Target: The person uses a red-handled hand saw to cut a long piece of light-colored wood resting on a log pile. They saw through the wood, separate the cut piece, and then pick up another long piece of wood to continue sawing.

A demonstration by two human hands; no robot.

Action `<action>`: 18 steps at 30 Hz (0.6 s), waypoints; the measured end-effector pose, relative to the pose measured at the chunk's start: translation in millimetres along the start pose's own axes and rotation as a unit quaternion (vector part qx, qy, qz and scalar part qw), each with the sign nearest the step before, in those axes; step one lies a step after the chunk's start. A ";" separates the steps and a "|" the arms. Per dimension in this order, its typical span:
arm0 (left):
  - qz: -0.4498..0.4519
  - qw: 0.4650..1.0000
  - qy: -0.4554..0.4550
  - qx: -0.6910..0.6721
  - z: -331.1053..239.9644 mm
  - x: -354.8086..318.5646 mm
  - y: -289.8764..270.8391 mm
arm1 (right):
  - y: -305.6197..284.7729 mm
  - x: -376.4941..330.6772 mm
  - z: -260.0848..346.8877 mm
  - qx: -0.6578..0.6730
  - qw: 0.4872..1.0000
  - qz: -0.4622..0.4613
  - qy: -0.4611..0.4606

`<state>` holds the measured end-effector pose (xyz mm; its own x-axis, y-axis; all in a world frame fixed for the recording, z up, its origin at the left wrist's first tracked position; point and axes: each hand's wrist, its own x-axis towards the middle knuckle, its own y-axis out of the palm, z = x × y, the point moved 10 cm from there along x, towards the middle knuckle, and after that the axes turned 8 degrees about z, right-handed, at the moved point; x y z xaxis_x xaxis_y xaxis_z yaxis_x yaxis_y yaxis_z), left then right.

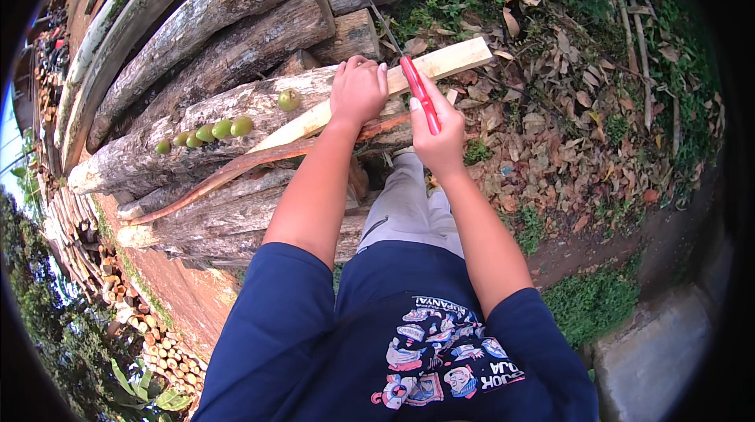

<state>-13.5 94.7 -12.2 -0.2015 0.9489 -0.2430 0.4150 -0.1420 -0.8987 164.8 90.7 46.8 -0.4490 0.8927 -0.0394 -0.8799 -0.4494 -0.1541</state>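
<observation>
A pale wooden plank [452, 60] lies slanted across a big log [197, 119]. My left hand [358, 90] is clamped over the plank near its middle, pinning it to the log. My right hand [438, 135] grips the red handle of a saw [419, 92]; its thin dark blade runs up and away to the upper left, just right of my left hand and across the plank. Several green round fruits [212, 132] sit in a row on the log to the left, and one more green fruit [289, 99] rests closer to my left hand.
Stacked logs [220, 13] fill the upper left. A thin curved reddish branch [236, 169] lies under the plank. Dry leaves and weeds [566, 107] cover the ground on the right. A pile of cut firewood [149, 328] lies lower left, a concrete slab [668, 351] lower right.
</observation>
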 end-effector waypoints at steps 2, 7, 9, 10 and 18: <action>0.004 1.000 -0.014 -0.002 2.2 -4.8 2.5 | -2.8 -23.6 -17.2 0.010 1.000 0.026 -0.006; 0.011 1.000 -0.012 -0.011 6.0 -0.6 4.3 | -11.4 -112.1 -38.0 -0.030 0.999 0.013 -0.043; 0.006 1.000 -0.007 -0.012 6.9 0.4 6.7 | -26.0 -174.1 -36.9 -0.064 0.994 0.045 -0.074; 0.002 1.000 -0.008 -0.011 4.4 -1.0 5.4 | -40.8 -203.8 -32.4 -0.075 0.994 0.065 -0.051; 0.001 1.000 -0.023 -0.005 8.3 -2.8 6.0 | -192.9 -341.2 9.3 -0.152 0.959 0.026 0.239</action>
<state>-17.8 88.8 -19.9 -0.2417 0.9344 -0.2616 0.4237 -0.1409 -0.8948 486.3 -127.5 99.2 -0.3048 0.8161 -0.4911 -0.7392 -0.5278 -0.4183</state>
